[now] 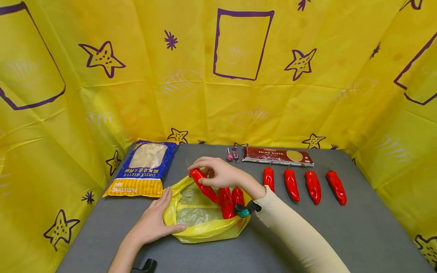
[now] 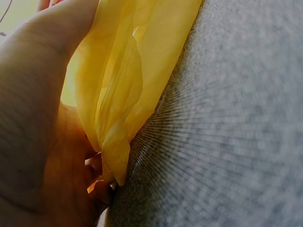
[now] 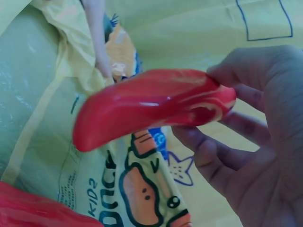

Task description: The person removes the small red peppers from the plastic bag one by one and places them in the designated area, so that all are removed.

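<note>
My right hand (image 1: 218, 172) pinches a glossy red chili pepper (image 1: 203, 185) near its stem end, over the mouth of a yellow plastic bag (image 1: 211, 230). The right wrist view shows this pepper (image 3: 151, 106) between thumb and fingertips, tip pointing into the bag. Two more red peppers (image 1: 226, 204) lie inside the bag at its right side. At the bag's left rim, my left hand (image 1: 155, 220) grips the plastic, thumb over the edge and fingers along the outside. Close up in the left wrist view, yellow folds (image 2: 118, 94) hide part of those fingers.
A blue and yellow pasta bag (image 1: 141, 167) lies at the back left. Several red peppers (image 1: 291, 185) are lined up on the right, below a brown spaghetti pack (image 1: 278, 156). Two small wrapped sweets (image 1: 230, 154) lie beside that pack. Yellow patterned cloth surrounds the grey table (image 1: 300, 231).
</note>
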Available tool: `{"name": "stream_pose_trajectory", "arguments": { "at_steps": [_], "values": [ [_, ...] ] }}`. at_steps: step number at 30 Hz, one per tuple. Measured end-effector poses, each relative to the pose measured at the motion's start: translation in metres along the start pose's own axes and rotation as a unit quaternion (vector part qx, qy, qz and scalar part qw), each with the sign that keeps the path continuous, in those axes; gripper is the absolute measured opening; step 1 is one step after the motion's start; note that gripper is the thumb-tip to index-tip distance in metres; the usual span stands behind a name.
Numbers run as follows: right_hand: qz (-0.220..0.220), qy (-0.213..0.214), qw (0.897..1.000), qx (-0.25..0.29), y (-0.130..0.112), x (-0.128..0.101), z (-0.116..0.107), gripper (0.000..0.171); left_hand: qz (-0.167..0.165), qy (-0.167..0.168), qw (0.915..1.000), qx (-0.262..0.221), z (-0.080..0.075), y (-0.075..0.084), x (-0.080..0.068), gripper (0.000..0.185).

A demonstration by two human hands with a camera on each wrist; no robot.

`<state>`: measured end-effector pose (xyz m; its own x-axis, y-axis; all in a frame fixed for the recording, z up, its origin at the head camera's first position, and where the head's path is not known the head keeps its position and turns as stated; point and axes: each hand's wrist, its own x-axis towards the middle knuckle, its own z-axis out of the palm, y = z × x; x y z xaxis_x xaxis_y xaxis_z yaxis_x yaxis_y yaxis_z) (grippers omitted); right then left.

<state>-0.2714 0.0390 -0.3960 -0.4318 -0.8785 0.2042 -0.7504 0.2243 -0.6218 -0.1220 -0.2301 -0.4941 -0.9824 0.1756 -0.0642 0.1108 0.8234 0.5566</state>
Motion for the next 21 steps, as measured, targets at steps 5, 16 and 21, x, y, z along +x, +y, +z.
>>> {"name": "stream_pose_trajectory", "arguments": {
  "at_steps": [5, 16, 21],
  "values": [
    [0.011, 0.038, 0.999, 0.002, -0.001, -0.006, -0.006, 0.043, 0.001, 0.002, 1.0000, 0.001, 0.000, -0.001, 0.000, 0.133],
    [0.024, 0.095, 0.995, 0.000, -0.002, -0.026, -0.015, 0.046, -0.003, -0.001, 1.0000, 0.001, 0.000, 0.000, 0.000, 0.134],
    [0.019, 0.111, 0.994, 0.010, -0.002, -0.037, -0.017, 0.046, -0.001, 0.003, 1.0000, 0.001, 0.001, -0.001, 0.000, 0.134]
  ]
}}
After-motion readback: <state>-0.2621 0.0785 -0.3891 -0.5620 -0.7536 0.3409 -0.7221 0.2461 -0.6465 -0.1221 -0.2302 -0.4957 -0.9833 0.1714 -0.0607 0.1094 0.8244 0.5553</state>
